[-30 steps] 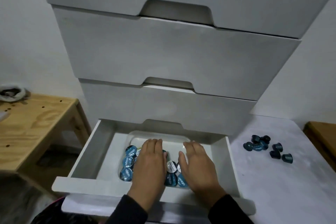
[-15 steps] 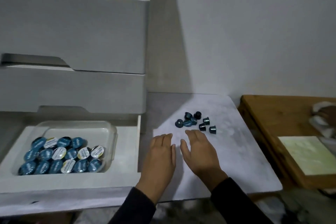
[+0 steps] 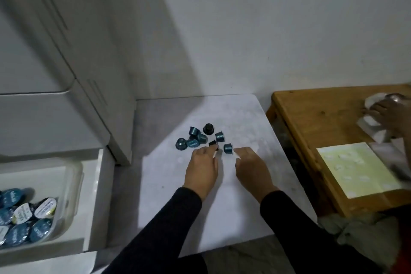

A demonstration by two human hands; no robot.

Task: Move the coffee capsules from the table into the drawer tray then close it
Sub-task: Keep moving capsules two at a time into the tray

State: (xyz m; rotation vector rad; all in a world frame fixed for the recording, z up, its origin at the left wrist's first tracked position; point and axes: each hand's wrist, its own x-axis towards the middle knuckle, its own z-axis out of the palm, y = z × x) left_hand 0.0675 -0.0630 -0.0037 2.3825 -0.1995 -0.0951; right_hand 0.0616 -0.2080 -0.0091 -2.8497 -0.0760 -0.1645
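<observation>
Several dark teal coffee capsules (image 3: 201,138) lie in a loose cluster on the white table (image 3: 222,202). My left hand (image 3: 202,169) lies palm down just in front of the cluster, its fingertips touching a dark capsule (image 3: 212,143). My right hand (image 3: 251,168) is beside it, fingertips against a teal capsule (image 3: 228,148). Neither hand has closed around anything. At lower left the open drawer (image 3: 97,189) holds a clear tray (image 3: 73,184) with several blue and white-lidded capsules (image 3: 24,218).
A grey drawer cabinet (image 3: 55,78) rises at the left, its side next to the table. To the right stands a wooden table (image 3: 311,113) with a pale green sheet (image 3: 355,168). Another person's hand (image 3: 389,115) rests on white items at its far end.
Both hands left the drawer tray, swung right over the white table and reached forward to the capsule cluster. The view turned right with them.
</observation>
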